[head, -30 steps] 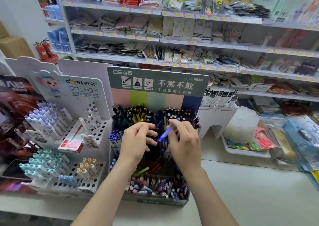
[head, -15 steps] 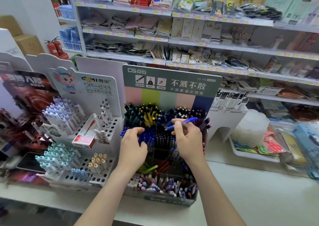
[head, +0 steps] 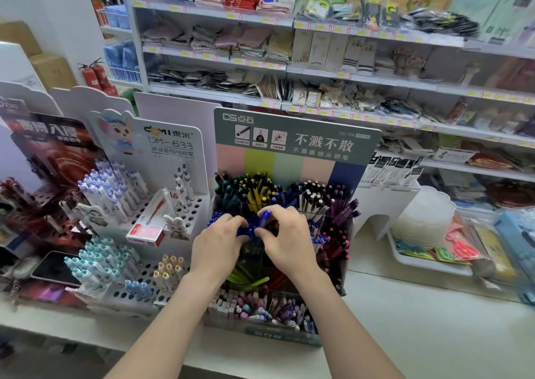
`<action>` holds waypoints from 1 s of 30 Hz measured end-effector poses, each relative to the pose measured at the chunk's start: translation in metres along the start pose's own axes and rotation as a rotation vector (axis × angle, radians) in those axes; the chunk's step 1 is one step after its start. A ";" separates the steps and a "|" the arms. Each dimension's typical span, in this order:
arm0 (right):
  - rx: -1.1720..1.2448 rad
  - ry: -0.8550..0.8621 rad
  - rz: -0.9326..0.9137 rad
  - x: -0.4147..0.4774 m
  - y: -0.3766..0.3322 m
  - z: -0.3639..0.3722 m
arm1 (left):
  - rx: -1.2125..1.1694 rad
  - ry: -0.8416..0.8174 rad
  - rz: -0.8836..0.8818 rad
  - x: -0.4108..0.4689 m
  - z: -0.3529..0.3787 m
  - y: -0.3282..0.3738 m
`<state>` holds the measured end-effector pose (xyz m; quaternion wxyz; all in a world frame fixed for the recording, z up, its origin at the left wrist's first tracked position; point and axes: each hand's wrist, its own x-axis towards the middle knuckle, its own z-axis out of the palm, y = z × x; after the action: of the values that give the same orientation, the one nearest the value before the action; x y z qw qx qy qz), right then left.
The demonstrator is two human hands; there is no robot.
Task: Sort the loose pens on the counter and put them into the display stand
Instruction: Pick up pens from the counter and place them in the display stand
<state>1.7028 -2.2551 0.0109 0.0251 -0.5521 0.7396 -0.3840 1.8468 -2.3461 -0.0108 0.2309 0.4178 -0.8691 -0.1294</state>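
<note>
A tiered display stand (head: 292,135) with a grey-green header stands on the white counter, its compartments packed with coloured pens. My right hand (head: 286,242) pinches a blue pen (head: 264,218) nearly upright over the middle row of blue pens. My left hand (head: 218,244) is close beside it, fingers curled down among the blue pens (head: 215,219) of that row. The two hands almost touch. Whether the left fingers hold a pen is hidden.
A white peg stand (head: 170,213) with white and teal pens and a red box (head: 150,222) stands to the left. A phone (head: 53,268) lies at the far left. A tray (head: 428,262) of packets sits to the right. Goods shelves (head: 347,89) fill the background.
My right hand has swung the blue pen from slanting to nearly upright and lowered it toward the blue row. My left hand has moved in next to it. The camera has shifted left.
</note>
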 end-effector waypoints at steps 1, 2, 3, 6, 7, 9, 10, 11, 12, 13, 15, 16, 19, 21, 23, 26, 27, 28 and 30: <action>0.064 0.014 0.001 0.001 0.000 -0.001 | -0.012 0.000 -0.001 0.001 0.000 -0.001; 0.129 0.023 0.003 0.001 -0.001 -0.004 | -0.033 0.005 0.001 0.000 0.002 -0.002; 0.181 0.035 0.008 0.001 -0.002 -0.007 | -0.056 0.016 0.005 -0.001 0.005 -0.003; 0.266 0.163 0.029 0.002 -0.003 -0.016 | -0.120 0.048 0.013 -0.004 0.012 -0.006; 0.294 0.220 0.036 0.002 -0.002 -0.018 | -0.145 0.056 0.014 -0.004 0.012 -0.007; 0.307 0.257 0.030 0.001 0.000 -0.019 | -0.153 0.049 0.006 -0.002 0.011 -0.005; 0.282 0.222 0.014 0.000 0.001 -0.017 | -0.118 0.036 0.004 -0.001 0.010 -0.005; 0.246 0.149 -0.004 -0.001 0.001 -0.015 | -0.059 0.017 0.007 0.001 0.009 -0.004; 0.209 0.060 -0.014 -0.001 0.002 -0.011 | 0.007 -0.008 0.016 0.002 0.008 -0.004; 0.175 -0.011 -0.025 0.000 0.002 -0.009 | 0.060 -0.023 0.023 0.004 0.006 -0.004; 0.095 -0.016 -0.062 0.004 0.003 -0.007 | 0.102 -0.004 0.004 0.007 0.003 -0.004; 0.042 0.031 -0.087 0.008 0.002 -0.008 | 0.099 0.016 -0.021 0.007 0.002 -0.004; 0.033 -0.017 -0.151 0.014 -0.005 -0.016 | 0.072 0.041 -0.035 0.000 0.005 -0.001; 0.049 -0.127 -0.158 0.015 -0.008 -0.018 | 0.006 0.006 0.004 -0.002 0.007 -0.004; 0.043 -0.066 -0.104 0.021 -0.004 -0.018 | -0.054 -0.046 0.020 0.002 0.002 -0.009; 0.070 -0.153 -0.064 0.025 -0.002 -0.022 | -0.070 -0.004 0.003 0.003 -0.002 -0.011; 0.065 -0.199 -0.084 0.026 -0.003 -0.023 | -0.058 0.030 -0.020 0.002 -0.002 -0.009; 0.064 -0.188 -0.102 0.027 -0.006 -0.024 | -0.045 0.052 -0.046 0.000 -0.001 -0.008; 0.090 -0.019 -0.110 0.029 -0.012 -0.029 | -0.029 0.049 -0.074 -0.003 0.003 -0.007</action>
<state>1.6877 -2.2649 0.0493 0.0360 -0.5938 0.6901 -0.4122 1.8514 -2.3476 -0.0172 0.2532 0.4495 -0.8451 -0.1401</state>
